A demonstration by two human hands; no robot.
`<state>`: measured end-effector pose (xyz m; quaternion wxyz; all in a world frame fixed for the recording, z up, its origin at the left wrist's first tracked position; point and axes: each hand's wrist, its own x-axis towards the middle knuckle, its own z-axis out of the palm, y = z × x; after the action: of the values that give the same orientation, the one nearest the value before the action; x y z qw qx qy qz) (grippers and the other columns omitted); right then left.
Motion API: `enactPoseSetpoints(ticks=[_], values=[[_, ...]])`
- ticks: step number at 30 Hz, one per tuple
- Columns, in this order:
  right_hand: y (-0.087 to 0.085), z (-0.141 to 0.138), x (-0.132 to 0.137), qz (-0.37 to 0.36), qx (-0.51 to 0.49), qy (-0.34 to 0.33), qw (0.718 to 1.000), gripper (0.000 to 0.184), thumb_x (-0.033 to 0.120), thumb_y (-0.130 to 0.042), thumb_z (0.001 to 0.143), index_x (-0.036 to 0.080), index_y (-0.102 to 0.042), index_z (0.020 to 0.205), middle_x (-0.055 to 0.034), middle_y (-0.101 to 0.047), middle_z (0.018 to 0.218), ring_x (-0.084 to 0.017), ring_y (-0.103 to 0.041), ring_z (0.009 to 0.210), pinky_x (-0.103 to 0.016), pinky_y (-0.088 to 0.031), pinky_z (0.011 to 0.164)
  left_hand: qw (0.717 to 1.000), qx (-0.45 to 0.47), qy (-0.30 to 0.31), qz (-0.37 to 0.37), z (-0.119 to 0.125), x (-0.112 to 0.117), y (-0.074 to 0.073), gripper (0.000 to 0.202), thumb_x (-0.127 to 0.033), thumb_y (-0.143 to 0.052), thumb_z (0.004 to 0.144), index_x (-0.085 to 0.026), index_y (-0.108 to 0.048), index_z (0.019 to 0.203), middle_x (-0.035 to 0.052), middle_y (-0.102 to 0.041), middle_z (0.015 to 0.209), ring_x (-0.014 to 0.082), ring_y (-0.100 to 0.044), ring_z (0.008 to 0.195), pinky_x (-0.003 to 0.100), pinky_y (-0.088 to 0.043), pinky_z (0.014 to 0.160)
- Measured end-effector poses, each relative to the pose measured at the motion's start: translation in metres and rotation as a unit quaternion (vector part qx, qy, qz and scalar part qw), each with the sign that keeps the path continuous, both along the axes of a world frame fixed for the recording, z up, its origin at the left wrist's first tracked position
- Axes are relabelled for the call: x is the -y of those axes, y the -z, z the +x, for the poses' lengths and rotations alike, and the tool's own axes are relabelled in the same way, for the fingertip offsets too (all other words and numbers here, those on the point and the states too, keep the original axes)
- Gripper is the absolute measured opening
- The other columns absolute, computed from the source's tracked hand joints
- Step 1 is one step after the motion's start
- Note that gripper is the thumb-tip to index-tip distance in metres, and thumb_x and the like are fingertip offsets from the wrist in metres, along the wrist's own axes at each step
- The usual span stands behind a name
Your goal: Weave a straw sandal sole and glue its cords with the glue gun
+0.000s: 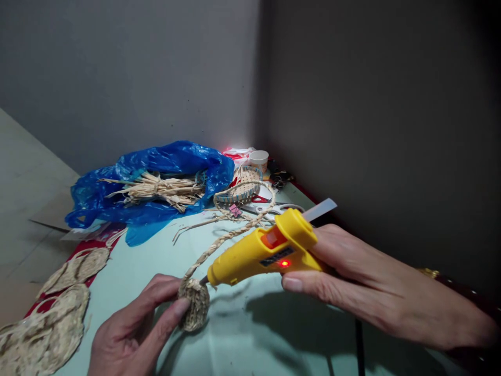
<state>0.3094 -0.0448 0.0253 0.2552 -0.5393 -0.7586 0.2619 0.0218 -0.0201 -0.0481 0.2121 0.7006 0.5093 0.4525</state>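
Between the thumb and fingers of my left hand [143, 321] is a small round coil of braided straw [198, 308], held up on its edge. From its top a loose length of straw braid [223, 241] runs up and back across the table. My right hand [348, 284] grips a yellow hot glue gun [250, 256], its red light lit and a clear glue stick [320, 209] poking out of the back. The nozzle points left and is at the coil's upper edge, where the braid leaves it; I cannot tell if it touches.
Behind lies a blue plastic bag [176, 154] with a bundle of dried straw [164, 189]. Near the corner are a woven basket [238, 194], scissors [287, 207], a white cup [259, 158] and a pink clip [235, 210]. Flat woven straw pieces [50, 324] lie at the left edge. Walls rise behind and right.
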Motion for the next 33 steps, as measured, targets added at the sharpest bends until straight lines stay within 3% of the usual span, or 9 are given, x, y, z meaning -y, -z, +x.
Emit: enactPoseSetpoints(ticks=[3,7,10,14,20,24,33], values=[[0.000,-0.001,-0.001,0.006,-0.007,-0.006,1.000,0.047,0.061,-0.043,0.096,0.024,-0.059,0.072,-0.0005,-0.068,0.081,-0.019,-0.061,0.069,-0.031,-0.052,0.069,0.988,0.119,-0.012,-0.093,0.002,0.001,-0.002,0.011,-0.037,-0.077,0.078,-0.025,-0.077,0.078,0.0003,-0.074,0.081,0.0161,-0.070,0.076,0.017,-0.059,0.071],[-0.001,-0.002,-0.003,0.009,-0.011,-0.015,1.000,0.044,0.058,-0.043,0.098,0.024,-0.056,0.072,0.0004,-0.068,0.082,-0.019,-0.062,0.070,-0.031,-0.052,0.069,0.959,0.224,-0.037,-0.169,0.004,0.003,-0.006,0.015,-0.040,-0.083,0.071,-0.028,-0.079,0.080,-0.0030,-0.076,0.084,0.0134,-0.070,0.078,0.011,-0.056,0.072],[-0.001,-0.003,-0.003,0.017,-0.010,-0.013,1.000,0.046,0.060,-0.043,0.097,0.024,-0.053,0.069,0.0000,-0.067,0.081,-0.020,-0.062,0.072,-0.032,-0.053,0.069,0.934,0.278,-0.055,-0.216,0.005,0.002,-0.006,0.019,-0.040,-0.087,0.066,-0.029,-0.079,0.079,-0.0049,-0.078,0.086,0.0133,-0.071,0.081,0.010,-0.056,0.071],[0.001,-0.004,-0.002,0.027,-0.011,-0.003,1.000,0.046,0.060,-0.044,0.097,0.025,-0.051,0.068,-0.0004,-0.068,0.084,-0.021,-0.064,0.078,-0.033,-0.054,0.072,0.907,0.315,-0.033,-0.277,0.005,0.002,-0.007,0.023,-0.041,-0.087,0.066,-0.026,-0.079,0.083,-0.0020,-0.080,0.087,0.0166,-0.073,0.080,0.016,-0.059,0.069],[0.003,-0.004,-0.002,0.051,-0.009,-0.001,0.999,0.042,0.055,-0.045,0.098,0.025,-0.050,0.069,0.0003,-0.068,0.082,-0.021,-0.065,0.077,-0.033,-0.055,0.072,0.870,0.366,-0.030,-0.328,0.012,0.002,-0.016,0.027,-0.029,-0.092,0.058,-0.022,-0.079,0.081,0.0017,-0.079,0.077,0.0199,-0.074,0.073,0.023,-0.060,0.067],[0.005,-0.003,-0.001,0.074,-0.015,-0.023,0.997,0.039,0.052,-0.046,0.099,0.025,-0.051,0.072,0.0001,-0.070,0.085,-0.019,-0.064,0.072,-0.032,-0.055,0.066,0.844,0.397,-0.052,-0.358,0.017,0.003,-0.023,0.034,-0.030,-0.094,0.053,-0.021,-0.079,0.083,0.0028,-0.079,0.077,0.0205,-0.074,0.069,0.026,-0.061,0.065],[0.006,-0.005,-0.005,0.112,-0.030,-0.033,0.993,0.037,0.048,-0.049,0.099,0.025,-0.050,0.070,-0.0013,-0.069,0.080,-0.019,-0.065,0.068,-0.032,-0.056,0.063,0.832,0.425,-0.045,-0.353,0.018,0.001,-0.021,0.035,-0.027,-0.094,0.053,-0.020,-0.079,0.084,0.0029,-0.079,0.078,0.0179,-0.073,0.067,0.023,-0.061,0.062]])
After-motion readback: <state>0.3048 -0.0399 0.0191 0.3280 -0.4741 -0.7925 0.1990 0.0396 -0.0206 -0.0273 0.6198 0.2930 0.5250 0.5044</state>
